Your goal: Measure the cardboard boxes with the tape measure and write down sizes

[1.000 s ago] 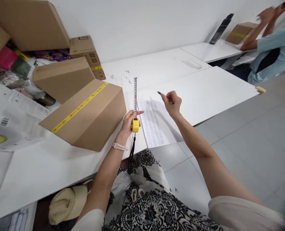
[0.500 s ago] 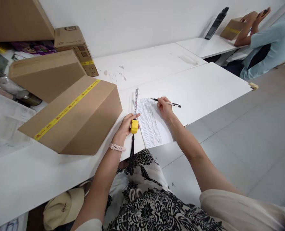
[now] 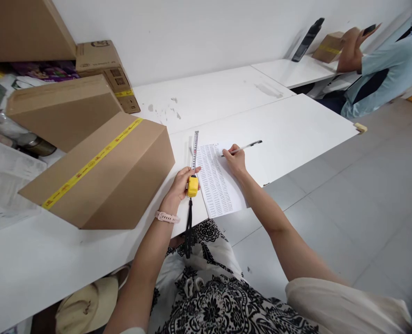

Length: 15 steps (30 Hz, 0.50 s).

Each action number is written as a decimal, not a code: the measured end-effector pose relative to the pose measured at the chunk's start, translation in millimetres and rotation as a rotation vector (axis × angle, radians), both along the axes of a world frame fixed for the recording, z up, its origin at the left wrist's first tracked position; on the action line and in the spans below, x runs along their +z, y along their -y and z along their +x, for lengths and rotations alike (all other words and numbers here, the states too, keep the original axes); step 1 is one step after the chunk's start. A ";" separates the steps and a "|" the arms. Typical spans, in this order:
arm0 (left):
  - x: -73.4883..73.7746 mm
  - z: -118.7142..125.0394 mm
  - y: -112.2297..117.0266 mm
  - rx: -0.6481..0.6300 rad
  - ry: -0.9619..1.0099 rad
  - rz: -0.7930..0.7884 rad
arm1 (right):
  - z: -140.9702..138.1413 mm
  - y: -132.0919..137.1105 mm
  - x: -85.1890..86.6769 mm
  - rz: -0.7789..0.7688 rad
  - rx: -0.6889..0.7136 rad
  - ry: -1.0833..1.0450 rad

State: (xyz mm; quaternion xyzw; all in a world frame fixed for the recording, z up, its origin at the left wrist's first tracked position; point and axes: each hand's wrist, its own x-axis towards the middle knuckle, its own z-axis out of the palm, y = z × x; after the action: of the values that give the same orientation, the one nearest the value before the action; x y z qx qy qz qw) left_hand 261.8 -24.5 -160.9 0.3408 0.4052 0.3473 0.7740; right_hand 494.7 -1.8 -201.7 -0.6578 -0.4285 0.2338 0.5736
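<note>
My left hand (image 3: 182, 184) is closed around a yellow tape measure (image 3: 192, 186), whose metal blade (image 3: 195, 150) is pulled out and points away from me over the white table. A black wrist strap (image 3: 189, 227) dangles from its case past the table edge. Just right of the blade lies a sheet of paper (image 3: 220, 195) covered in rows of small writing, its near end reaching past the edge. My right hand (image 3: 235, 159) rests on the sheet's right side and grips a pen (image 3: 251, 145), its tip near the upper rows. The writing is too small to read.
A large cardboard box (image 3: 129, 171) with yellow tape stands close left of my left hand. More boxes (image 3: 67, 102) and clutter fill the left end of the white table (image 3: 272, 125). At far right, a person (image 3: 376, 79) sits near a black bottle (image 3: 307, 40). A cap (image 3: 87, 306) lies below.
My right hand has turned the pen so its back end points more upward, with the tip moved lower on the sheet. The left hand still holds the tape measure; the view has shifted slightly.
</note>
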 end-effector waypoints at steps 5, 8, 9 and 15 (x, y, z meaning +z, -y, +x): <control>-1.5 0.4 0.5 -0.004 -0.002 0.024 | -1.1 0.7 1.6 -0.034 0.027 0.054; -2.0 0.4 0.5 -0.004 -0.007 0.024 | -0.9 -0.1 0.3 -0.025 0.029 0.056; -2.2 0.4 0.5 -0.005 -0.009 0.024 | -0.7 -0.4 -0.3 -0.023 0.031 0.055; -1.5 0.7 0.9 -0.005 -0.021 0.033 | -0.5 -1.9 -2.4 -0.009 0.042 0.031</control>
State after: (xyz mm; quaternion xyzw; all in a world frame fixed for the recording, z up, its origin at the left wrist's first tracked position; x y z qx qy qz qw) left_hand 262.5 -25.3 -162.4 0.3580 0.4067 0.3485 0.7648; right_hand 494.2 0.1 -204.1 -0.6547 -0.4502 0.2375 0.5589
